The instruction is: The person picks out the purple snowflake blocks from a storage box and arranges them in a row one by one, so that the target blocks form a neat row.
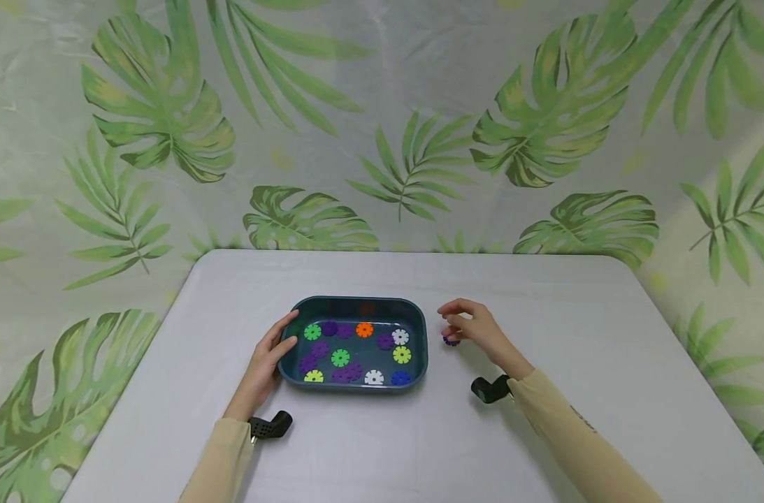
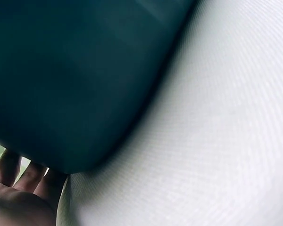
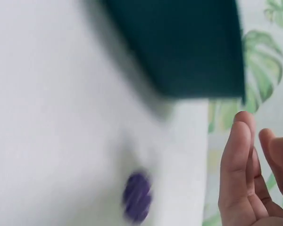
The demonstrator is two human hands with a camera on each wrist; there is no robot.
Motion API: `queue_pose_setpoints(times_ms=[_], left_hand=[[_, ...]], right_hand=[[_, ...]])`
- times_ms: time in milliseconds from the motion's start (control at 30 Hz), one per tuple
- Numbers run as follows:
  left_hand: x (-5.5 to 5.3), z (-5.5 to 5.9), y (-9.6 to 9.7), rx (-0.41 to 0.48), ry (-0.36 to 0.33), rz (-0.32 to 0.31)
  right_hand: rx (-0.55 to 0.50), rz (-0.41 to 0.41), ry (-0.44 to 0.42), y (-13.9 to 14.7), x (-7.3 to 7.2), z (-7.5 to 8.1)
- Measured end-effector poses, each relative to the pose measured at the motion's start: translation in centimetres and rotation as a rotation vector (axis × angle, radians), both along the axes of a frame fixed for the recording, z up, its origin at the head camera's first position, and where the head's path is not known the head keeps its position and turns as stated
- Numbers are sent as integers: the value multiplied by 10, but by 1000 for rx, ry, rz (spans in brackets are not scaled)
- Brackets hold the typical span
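A dark teal tray (image 1: 356,388) stands on the table with several flower-shaped plastic discs in it, purple, green, yellow, white, orange and blue. My left hand (image 1: 270,360) grips the tray's left end, thumb over the rim; its fingers (image 2: 30,179) show beside the tray wall (image 2: 85,94) in the left wrist view. To the right of the tray, my right hand (image 1: 479,331) hovers with nothing between thumb and fingers. Just below it is one purple disc (image 1: 451,341), partly hidden in the head view. That purple disc (image 3: 137,197) looks blurred in the right wrist view, apart from the fingers.
The white table (image 1: 382,447) extends around the tray. A leaf-patterned cloth (image 1: 413,168) hangs behind it and along both sides. Each wrist carries a black camera, one on the left (image 1: 271,425) and one on the right (image 1: 490,389).
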State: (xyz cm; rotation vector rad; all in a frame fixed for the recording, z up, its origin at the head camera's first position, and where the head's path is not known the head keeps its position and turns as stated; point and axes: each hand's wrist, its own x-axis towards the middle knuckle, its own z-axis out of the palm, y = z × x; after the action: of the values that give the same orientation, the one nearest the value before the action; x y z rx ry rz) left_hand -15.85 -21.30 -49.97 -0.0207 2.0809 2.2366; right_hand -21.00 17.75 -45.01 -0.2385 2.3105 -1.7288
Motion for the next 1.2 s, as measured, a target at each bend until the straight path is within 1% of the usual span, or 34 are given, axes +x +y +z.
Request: queue_pose_setpoints(times_ms=[100, 200, 300, 467, 567, 667, 833, 1000, 1200], left_hand=[[0, 0, 0, 4, 10, -3], [1, 0, 0, 3, 17, -8], [1, 0, 0, -1, 21, -6], [2, 0, 2, -10, 32, 0], [1, 0, 3, -7, 38, -1], [0, -1, 3, -8, 37, -8], [-1, 0, 2, -12, 28, 2], [0, 2, 1, -26, 25, 4], [1, 2, 1, -20, 22, 18]], right_hand=[[-63, 69, -1, -21, 4, 11], [-70, 137, -29, -44, 8, 18], [-46, 190, -76, -65, 10, 19], [40, 253, -135, -90, 10, 16], [92, 283, -176, -97, 7, 14], [137, 291, -217, -99, 4, 13], [171, 305, -264, -102, 1, 11], [198, 317, -271, -106, 4, 8], [225, 326, -241, -110, 7, 4]])
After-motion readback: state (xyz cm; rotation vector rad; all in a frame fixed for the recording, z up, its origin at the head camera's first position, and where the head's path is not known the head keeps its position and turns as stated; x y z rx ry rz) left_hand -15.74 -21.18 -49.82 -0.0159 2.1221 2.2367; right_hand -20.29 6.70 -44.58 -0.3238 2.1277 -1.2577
